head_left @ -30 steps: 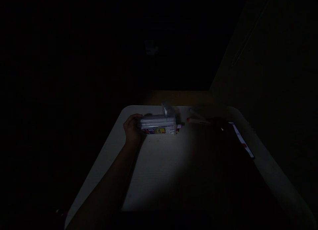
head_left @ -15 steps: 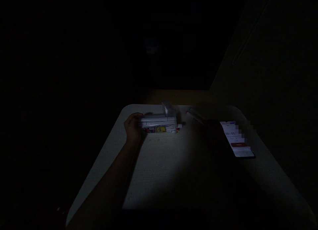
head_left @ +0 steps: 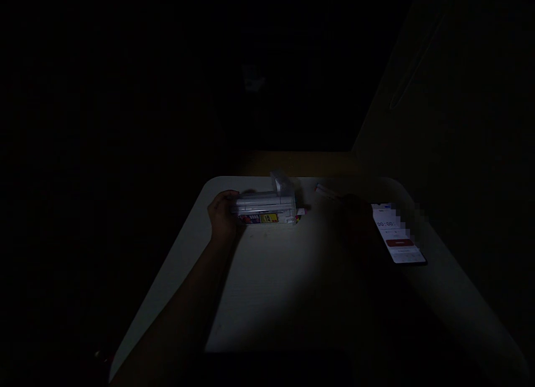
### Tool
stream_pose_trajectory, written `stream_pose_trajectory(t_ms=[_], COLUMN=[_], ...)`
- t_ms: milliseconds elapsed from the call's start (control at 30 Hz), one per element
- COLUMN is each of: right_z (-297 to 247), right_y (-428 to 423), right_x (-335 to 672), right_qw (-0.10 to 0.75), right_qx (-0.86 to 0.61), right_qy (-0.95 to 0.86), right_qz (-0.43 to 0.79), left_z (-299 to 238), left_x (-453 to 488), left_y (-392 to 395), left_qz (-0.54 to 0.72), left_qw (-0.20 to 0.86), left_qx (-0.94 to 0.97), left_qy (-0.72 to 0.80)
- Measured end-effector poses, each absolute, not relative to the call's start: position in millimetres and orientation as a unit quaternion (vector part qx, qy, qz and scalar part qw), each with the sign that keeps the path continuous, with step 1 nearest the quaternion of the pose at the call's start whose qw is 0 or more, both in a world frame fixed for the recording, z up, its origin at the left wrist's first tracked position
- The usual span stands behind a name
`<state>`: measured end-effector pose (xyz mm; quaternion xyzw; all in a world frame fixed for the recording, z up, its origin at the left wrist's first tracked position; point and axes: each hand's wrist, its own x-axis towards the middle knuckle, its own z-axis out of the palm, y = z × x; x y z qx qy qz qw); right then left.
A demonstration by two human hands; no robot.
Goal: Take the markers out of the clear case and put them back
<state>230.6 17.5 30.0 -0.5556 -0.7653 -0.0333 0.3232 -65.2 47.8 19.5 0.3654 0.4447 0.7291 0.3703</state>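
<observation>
My left hand grips the left end of a clear plastic pack, which has a red-and-yellow printed label along its front and lies on its side. A small pink-and-white piece sticks out at the pack's right end. My right hand is barely visible in deep shadow, its fingers hidden. It lies next to the far end of a thin pale pen-like stick and just left of a smartphone. The phone's lit screen shows a timer at 00:00 and a red button.
A pale table with rounded corners fills the lower middle of the view, lit in a patch around the pack. A dim wall rises along its right side. A wooden surface shows dimly beyond the far edge. All else is dark.
The phone's screen has lit up since the oldest frame. My right hand has shifted left, off the phone. The pack and my left hand have barely moved.
</observation>
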Motion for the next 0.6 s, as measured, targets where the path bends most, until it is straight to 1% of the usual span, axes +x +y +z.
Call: stream_pose_trajectory(t_ms=[100, 233, 300, 433, 533, 600], right_z=[24.5, 19.9, 19.5, 16.3, 12.5, 11.3], right_y=[14.5, 11.3, 11.6, 17.3, 22.2, 23.7], right_x=[212.2, 182.8, 174.7, 177.1, 187.2, 194.2], right_qw=[0.31, 0.297, 0.297, 0.314, 0.339, 0.357], right_qx=[-0.504, -0.435, -0.426, -0.44, -0.434, -0.43], right_qy=[-0.806, -0.85, -0.854, -0.841, -0.833, -0.826], right_qz=[-0.03, -0.026, -0.018, -0.019, -0.051, -0.075], left_z=[19.5, 20.5, 20.2, 18.1, 15.5, 13.4], left_x=[-65.6, -65.8, -65.4, -64.8, -66.9, -69.4], left_y=[47.6, 47.4, 47.5, 48.3, 49.9, 51.2], left_qz=[0.726, 0.725, 0.728, 0.731, 0.734, 0.729], left_qw=[0.368, 0.338, 0.344, 0.361, 0.366, 0.347], left_qx=[0.379, 0.375, 0.369, 0.373, 0.369, 0.377], left_qy=[0.441, 0.468, 0.464, 0.442, 0.438, 0.454])
